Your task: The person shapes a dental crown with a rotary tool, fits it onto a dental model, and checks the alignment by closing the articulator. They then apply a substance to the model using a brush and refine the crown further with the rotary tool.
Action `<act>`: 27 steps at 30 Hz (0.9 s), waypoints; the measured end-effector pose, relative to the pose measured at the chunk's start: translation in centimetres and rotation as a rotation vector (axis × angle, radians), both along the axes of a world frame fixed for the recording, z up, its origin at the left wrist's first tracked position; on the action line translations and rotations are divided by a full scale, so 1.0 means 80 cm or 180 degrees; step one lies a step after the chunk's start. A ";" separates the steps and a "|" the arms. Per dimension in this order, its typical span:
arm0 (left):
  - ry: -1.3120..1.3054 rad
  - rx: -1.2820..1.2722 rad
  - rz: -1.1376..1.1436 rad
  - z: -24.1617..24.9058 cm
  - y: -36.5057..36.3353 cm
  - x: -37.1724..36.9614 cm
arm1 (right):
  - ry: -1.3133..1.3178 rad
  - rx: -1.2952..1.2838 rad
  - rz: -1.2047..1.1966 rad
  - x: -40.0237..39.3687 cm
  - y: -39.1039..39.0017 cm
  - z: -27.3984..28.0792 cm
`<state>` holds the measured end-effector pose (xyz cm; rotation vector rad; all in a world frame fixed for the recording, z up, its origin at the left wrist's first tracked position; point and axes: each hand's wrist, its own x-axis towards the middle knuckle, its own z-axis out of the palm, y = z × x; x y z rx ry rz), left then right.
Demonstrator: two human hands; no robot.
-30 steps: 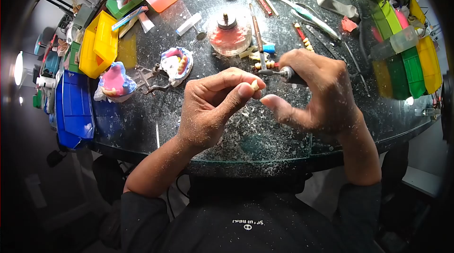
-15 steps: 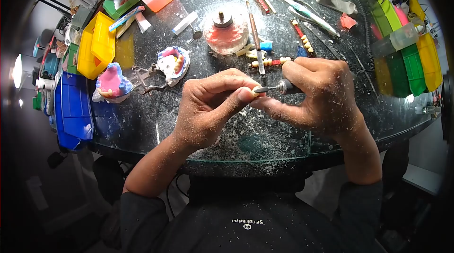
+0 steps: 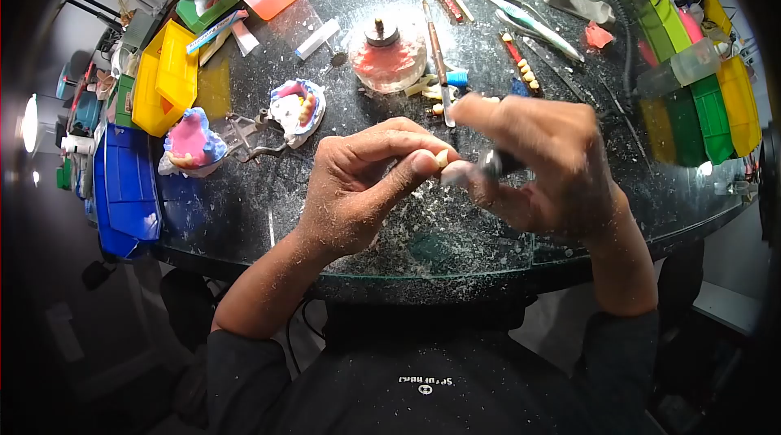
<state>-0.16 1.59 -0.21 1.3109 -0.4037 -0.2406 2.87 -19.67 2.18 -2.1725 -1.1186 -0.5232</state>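
Between the thumb and forefinger of my left hand (image 3: pixel 358 179) is a small yellowish artificial tooth (image 3: pixel 442 158). My right hand (image 3: pixel 549 162), smeared by motion, is wrapped round a dark rotary handpiece (image 3: pixel 503 163). Its front end and bur are blurred beside the tooth, and the right thumb tip is near the left fingertips. Pale shavings cling to both hands and lie scattered on the bench below. Just beyond the hands lies a wax knife (image 3: pixel 439 61), with a strip of artificial teeth (image 3: pixel 438 109) partly hidden behind my right hand.
Dental casts (image 3: pixel 193 142) on a hinged metal articulator stand at left, next to blue (image 3: pixel 126 183) and yellow (image 3: pixel 167 77) bins. A glass spirit lamp (image 3: pixel 386 61) stands at the centre. A toothbrush (image 3: pixel 521 16) and another tooth strip (image 3: pixel 521 65) lie at the back right.
My right hand has shifted and its forefinger has lifted away to the left. The bur, earlier against the tooth, is now blurred, and the tooth shows more fully. My left hand stays put.
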 end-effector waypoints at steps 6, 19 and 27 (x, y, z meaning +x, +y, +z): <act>0.0396 -0.0137 0.0060 0.006 -0.002 -0.003 | -0.0318 -0.0076 0.0432 -0.006 0.001 0.003; 0.0094 0.0076 0.0497 0.005 -0.004 -0.005 | -0.0555 -0.0023 0.0329 -0.009 0.008 -0.002; -0.0316 0.0411 0.0844 0.006 -0.009 -0.010 | -0.0719 -0.0026 0.0174 -0.013 0.010 0.002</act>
